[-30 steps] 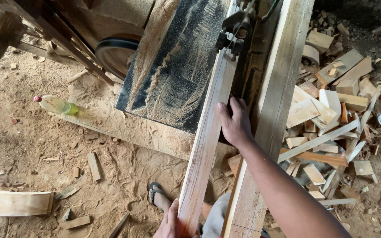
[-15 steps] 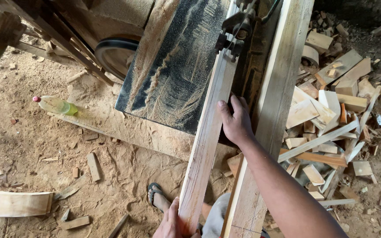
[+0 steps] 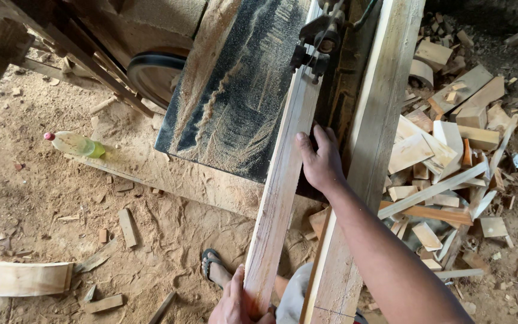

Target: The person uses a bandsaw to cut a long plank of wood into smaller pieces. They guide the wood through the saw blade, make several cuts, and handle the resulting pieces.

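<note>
Right hand flat on plank, left hand gripping its end

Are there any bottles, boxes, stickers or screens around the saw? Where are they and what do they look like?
Plastic bottle: lying on its side on the sawdust floor, left of the dark saw table; clear, slim, red cap, yellowish-green liquid at its base end; no label can be made out.
Boxes, stickers, signs, screens: none visible.
</note>
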